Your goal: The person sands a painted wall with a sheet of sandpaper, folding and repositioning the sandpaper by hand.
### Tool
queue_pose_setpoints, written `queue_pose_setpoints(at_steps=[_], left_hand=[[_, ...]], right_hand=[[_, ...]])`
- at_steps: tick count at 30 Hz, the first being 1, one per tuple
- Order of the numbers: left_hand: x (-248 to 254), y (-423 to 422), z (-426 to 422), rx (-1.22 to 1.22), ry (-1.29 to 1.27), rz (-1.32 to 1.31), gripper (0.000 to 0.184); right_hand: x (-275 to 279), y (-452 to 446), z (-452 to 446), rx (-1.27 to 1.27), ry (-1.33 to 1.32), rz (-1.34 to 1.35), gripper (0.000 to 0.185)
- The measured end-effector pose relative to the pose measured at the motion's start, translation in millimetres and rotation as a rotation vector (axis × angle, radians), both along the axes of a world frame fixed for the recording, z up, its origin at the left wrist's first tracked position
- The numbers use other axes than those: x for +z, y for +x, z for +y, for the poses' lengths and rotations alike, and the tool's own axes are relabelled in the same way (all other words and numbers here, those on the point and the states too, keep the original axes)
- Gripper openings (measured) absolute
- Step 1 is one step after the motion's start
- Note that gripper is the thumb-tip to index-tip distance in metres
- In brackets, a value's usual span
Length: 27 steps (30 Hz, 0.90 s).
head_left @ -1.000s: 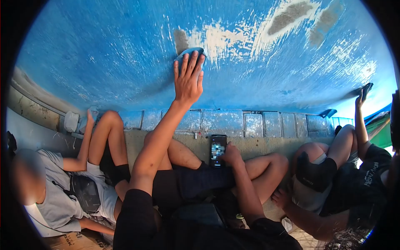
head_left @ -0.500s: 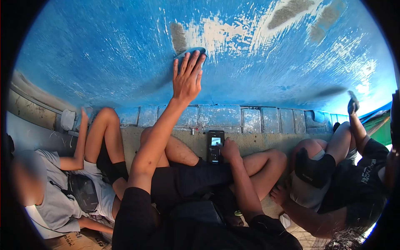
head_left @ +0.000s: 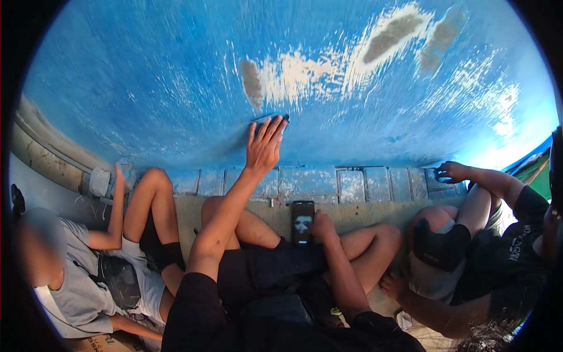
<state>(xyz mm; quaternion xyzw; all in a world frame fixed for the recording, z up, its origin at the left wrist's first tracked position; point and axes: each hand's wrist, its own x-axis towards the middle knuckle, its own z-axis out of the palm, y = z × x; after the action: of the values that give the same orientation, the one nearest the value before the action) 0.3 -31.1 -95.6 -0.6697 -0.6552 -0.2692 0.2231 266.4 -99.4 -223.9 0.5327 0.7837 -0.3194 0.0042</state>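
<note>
My left hand (head_left: 264, 146) presses a blue-grey sheet of sandpaper (head_left: 285, 118) against the blue wall (head_left: 176, 76), fingers laid over it. Only the sheet's edges show around the fingertips. Just above it, the wall has a grey bare patch (head_left: 251, 82) and scraped white paint (head_left: 305, 73). A black phone (head_left: 302, 234) with a lit screen stands between my legs, and my right hand (head_left: 324, 227) has its curled fingers at the phone's right edge.
To the left sits a person in a grey shirt (head_left: 82, 270), one hand near the wall. On the right, another in black (head_left: 498, 264) reaches a hand (head_left: 451, 172) to the wall's foot. Bricks (head_left: 311, 183) line the base. Cardboard (head_left: 97, 343) lies lower left.
My left hand and the sandpaper have slid down the wall, below the grey patch. The right-hand person's raised hand has come down. The phone's screen picture has changed, and the view has tilted up slightly.
</note>
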Motion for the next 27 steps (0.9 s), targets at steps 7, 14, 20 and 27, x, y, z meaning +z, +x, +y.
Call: queue_pose_setpoints(at_steps=[7, 14, 20, 27], left_hand=[[78, -1, 23, 0.058, 0.317, -0.057, 0.046], [34, 0, 14, 0.032, 0.193, -0.033, 0.045], [76, 6, 15, 0.025, 0.154, -0.002, 0.046], [102, 31, 17, 0.076, 0.286, -0.065, 0.048]], right_hand=[[0, 1, -2, -0.123, 0.034, 0.063, 0.057], [1, 3, -1, -0.082, 0.114, 0.080, 0.053], [-6, 0, 1, -0.069, 0.094, 0.033, 0.048], [6, -1, -6, -0.126, 0.165, 0.053, 0.046]])
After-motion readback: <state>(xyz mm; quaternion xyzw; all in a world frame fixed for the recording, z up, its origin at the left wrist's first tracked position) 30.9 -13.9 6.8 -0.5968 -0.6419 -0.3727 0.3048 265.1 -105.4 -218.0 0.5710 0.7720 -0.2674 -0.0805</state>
